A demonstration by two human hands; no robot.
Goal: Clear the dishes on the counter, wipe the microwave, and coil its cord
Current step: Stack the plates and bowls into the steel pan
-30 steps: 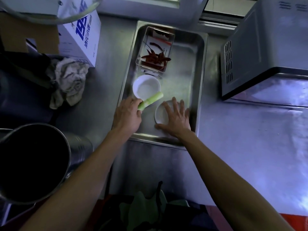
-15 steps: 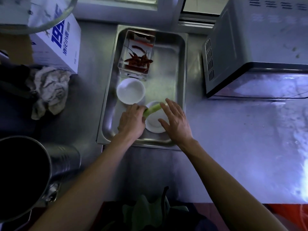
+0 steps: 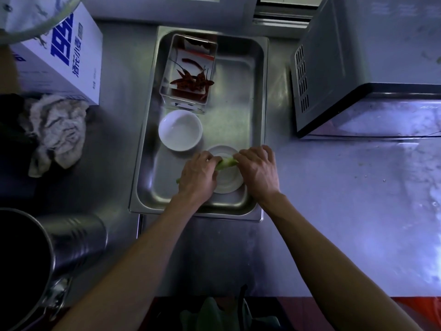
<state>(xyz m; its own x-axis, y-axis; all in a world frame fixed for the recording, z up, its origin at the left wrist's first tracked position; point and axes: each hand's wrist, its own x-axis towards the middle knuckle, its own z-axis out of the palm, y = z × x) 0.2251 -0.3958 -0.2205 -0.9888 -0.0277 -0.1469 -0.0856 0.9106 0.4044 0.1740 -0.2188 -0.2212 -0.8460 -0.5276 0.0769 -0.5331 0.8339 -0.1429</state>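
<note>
Left hand (image 3: 198, 176): gripping the near end of the green stalk (image 3: 226, 162), fingers curled round it.
Right hand (image 3: 259, 172): pinching the far end of the stalk, fingers bent over it.
Green stalk: lying between both sets of fingers, above the small white dish (image 3: 228, 181).
White bowl (image 3: 180, 129): sitting just beyond the left fingers, inside the steel tray (image 3: 259, 91).
Chilli container (image 3: 189, 72): standing beyond the bowl.
Microwave (image 3: 362, 68): standing on the table (image 3: 334, 211), well to the right of the right fingers.
</note>
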